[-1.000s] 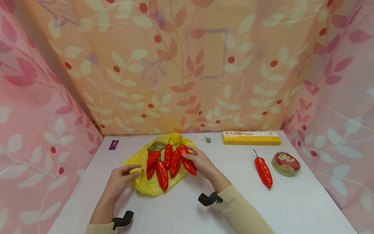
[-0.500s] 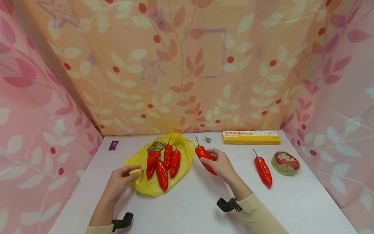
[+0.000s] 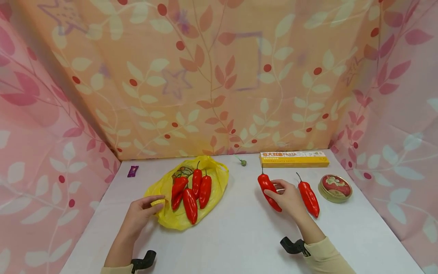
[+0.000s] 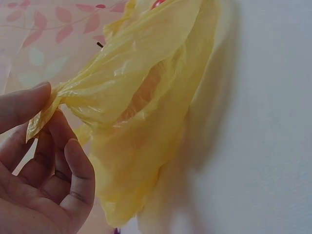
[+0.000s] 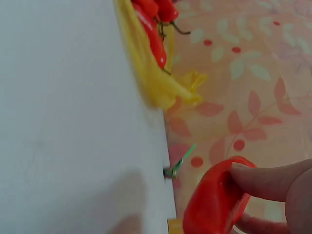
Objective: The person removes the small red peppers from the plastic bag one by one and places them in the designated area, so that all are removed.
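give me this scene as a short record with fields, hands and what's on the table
left hand: pinches the edge of the yellow bag
right hand: holds a red pepper
on bag: five red peppers
loose pepper: on the table, just right of the right hand
round tin: right of the loose pepper
yellow box: at the back, against the curtain
purple wrapper: back left
small green item: back, between bag and box

Staged tabletop booth, floral cloth walls (image 3: pixel 219 83)
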